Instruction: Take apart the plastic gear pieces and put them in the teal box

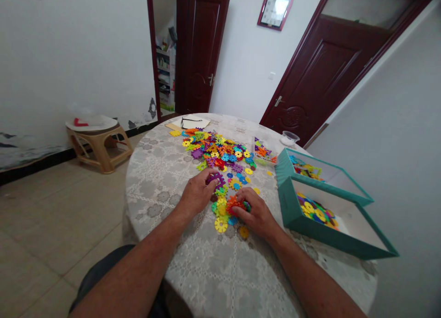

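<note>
My left hand point(199, 189) is closed at the near edge of the big pile, its thumb and fingers on a purple gear-shaped plastic piece point(217, 179). To its right and nearer to me, my right hand point(255, 212) has its thumb and fingers around a red-orange gear piece point(235, 204). Yellow, green and blue pieces lie under and beside that hand, among them a yellow notched disc point(221, 225) and an orange-yellow disc point(244, 232). Beyond both hands spreads a heap of mixed coloured gear pieces point(223, 150).
Two teal boxes point(287, 208) with coloured pieces inside stand on the right of the round, cloth-covered table point(155, 171). At the far side are eyeglasses point(191, 120) on paper and a clear bowl point(290, 137). A stool point(99, 141) stands on the floor at left.
</note>
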The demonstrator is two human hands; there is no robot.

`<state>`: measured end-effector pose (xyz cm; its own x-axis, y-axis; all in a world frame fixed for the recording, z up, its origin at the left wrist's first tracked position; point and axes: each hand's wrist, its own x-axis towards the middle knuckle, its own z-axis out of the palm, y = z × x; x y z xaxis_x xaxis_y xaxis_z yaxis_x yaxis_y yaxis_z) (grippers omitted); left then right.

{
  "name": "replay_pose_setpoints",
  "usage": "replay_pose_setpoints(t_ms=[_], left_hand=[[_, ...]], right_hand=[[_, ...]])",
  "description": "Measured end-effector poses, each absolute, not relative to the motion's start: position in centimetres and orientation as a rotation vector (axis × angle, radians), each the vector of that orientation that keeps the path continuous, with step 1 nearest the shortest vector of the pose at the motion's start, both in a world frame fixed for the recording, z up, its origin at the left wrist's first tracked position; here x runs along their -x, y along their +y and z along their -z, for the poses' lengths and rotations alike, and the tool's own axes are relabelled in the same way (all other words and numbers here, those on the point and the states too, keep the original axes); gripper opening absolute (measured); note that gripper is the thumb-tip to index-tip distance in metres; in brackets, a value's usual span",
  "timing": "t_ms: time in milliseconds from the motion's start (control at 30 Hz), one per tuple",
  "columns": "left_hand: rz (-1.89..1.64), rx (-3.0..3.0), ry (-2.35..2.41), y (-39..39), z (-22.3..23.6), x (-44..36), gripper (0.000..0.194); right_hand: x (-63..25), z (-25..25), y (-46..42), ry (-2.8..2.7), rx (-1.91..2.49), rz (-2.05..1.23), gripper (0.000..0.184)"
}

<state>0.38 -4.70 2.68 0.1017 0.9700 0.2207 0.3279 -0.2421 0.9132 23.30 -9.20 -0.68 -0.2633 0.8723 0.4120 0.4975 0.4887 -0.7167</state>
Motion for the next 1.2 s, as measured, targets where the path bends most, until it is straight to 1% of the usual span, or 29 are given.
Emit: replay_pose_setpoints(t_ms=[100,233,267,400,567,667,800,900,933,967,1067,1133,1200], left_hand=[[-1.151,-1.648,1.246,-4.9,-2.8,-0.3,0.026],[-1.145,-1.601,1.172,-4.6,-2.0,-0.5,0.026],[-1.139,-1.581,1.157,-4.5,-1.7,-0.6,0.027],[-1.084,-1.586,1.133,-4.4,-1.0,-1.0,0.026],[-0.962,-1.781,1.065,-5.4,-1.3,-1.5,0.022],[-0.909,-1.869,0.983,-6.1,-1.2,-2.0,0.025],[-0.889,-1.922,0.894,-6.3,-1.0,-2.5,0.027],[-0.824,-1.853,0.875,-6.3,-1.0,-2.7,0.028],[-0.795,-1.823,0.883,-6.3,-0.9,-2.8,0.029],[-0.774,-1.800,0.900,-6.4,-0.9,-2.9,0.035],[-0.766,-1.801,0.982,-6.8,-0.9,-3.2,0.065],[-0.768,-1.822,1.020,-7.1,-0.9,-3.5,0.069],[-0.763,-1.812,1.021,-7.3,-0.9,-3.7,0.067]], right_hand=[[-23.5,0.9,-9.0,-1.647,1.139,-0.779,0.013],[-24.3,1.1,-8.5,-1.306,1.181,-0.919,0.034],[-24.5,1.1,-8.4,-1.266,1.193,-0.937,0.037],[-24.8,1.3,-8.2,-1.206,1.250,-0.989,0.038],[-24.3,1.4,-8.4,-1.240,1.255,-1.063,0.039],[-23.8,0.9,-8.8,-1.291,1.224,-1.106,0.037],[-23.2,0.2,-9.0,-1.309,1.163,-1.219,0.042],[-23.1,0.1,-8.9,-1.286,1.207,-1.175,0.041],[-23.1,0.1,-8.9,-1.280,1.225,-1.136,0.039],[-23.0,0.1,-8.9,-1.275,1.240,-1.097,0.037],[-22.9,0.4,-8.7,-1.262,1.257,-1.000,0.032],[-22.7,0.6,-8.6,-1.249,1.250,-0.956,0.029],[-22.5,0.8,-8.5,-1.235,1.245,-0.926,0.028]])
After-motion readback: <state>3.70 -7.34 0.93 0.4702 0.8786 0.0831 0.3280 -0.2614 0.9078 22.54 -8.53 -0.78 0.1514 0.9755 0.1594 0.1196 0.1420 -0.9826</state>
